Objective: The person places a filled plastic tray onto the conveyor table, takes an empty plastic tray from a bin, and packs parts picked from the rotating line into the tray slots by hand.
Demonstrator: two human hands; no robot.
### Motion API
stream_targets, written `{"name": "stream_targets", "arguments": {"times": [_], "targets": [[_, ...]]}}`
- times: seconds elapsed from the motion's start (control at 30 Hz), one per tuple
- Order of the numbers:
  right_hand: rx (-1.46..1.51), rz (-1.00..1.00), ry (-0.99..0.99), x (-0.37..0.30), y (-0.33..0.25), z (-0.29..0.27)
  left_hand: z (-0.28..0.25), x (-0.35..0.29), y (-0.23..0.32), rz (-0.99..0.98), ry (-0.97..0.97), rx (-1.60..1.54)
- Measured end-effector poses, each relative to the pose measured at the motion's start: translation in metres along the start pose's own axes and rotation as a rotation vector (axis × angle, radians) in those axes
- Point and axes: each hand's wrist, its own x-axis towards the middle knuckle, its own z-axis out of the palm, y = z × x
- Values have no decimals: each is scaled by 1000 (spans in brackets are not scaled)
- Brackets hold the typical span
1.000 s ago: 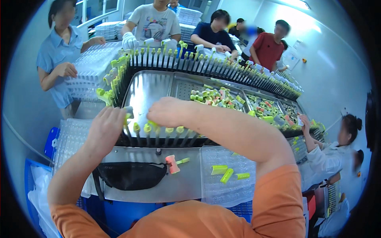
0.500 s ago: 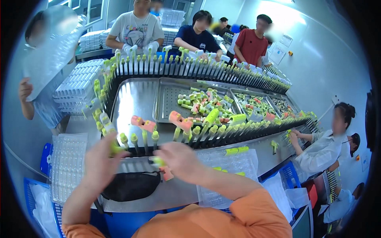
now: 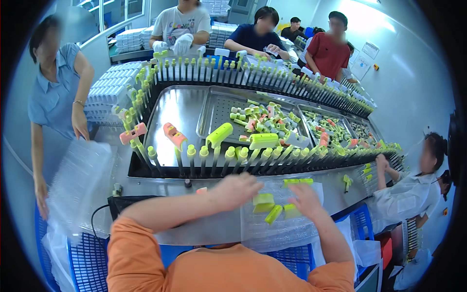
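Note:
My left hand [image 3: 239, 189] rests on a clear plastic blister tray [image 3: 282, 228] at the near table edge, its fingertips closed on a light green plastic piece [image 3: 264, 200]. To its right, my right hand [image 3: 304, 199] presses down on another green piece [image 3: 292, 211]. A third, elongated green piece [image 3: 273, 214] lies on the tray between the two hands. More green pieces [image 3: 297, 181] sit at the tray's far edge. Just beyond my hands runs a row of upright pegs [image 3: 228, 156], some of them carrying green and pink parts.
Metal trays [image 3: 214, 104] behind the pegs hold several loose green, pink and white parts. At left, a person in a blue shirt holds a clear tray [image 3: 80, 182]. More people work across the line and at right. Blue crates [image 3: 90, 258] stand below, and a black pouch [image 3: 124, 202] lies at left.
Both hands have come down from the peg row onto the clear tray with green pieces. The view has swung slightly, and the person at left has lowered a clear tray.

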Motion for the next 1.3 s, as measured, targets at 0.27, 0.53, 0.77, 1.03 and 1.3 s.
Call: {"name": "stream_targets", "arguments": {"times": [0.27, 0.53, 0.77, 1.03, 1.3], "targets": [[35, -247, -227, 221, -74, -43, -166, -41, -112, 262, -217, 687], [-47, -421, -163, 240, -143, -11, -179, -84, -125, -166, -372, 404], [-112, -674, 419, 189, -187, 0, -170, -139, -104, -381, 47, 507], [155, 1, 362, 43, -71, 6, -128, -143, -14, -475, 211, 242], [124, 489, 286, -99, 4, 22, 27, -16, 18, -86, 187, -25]]}}
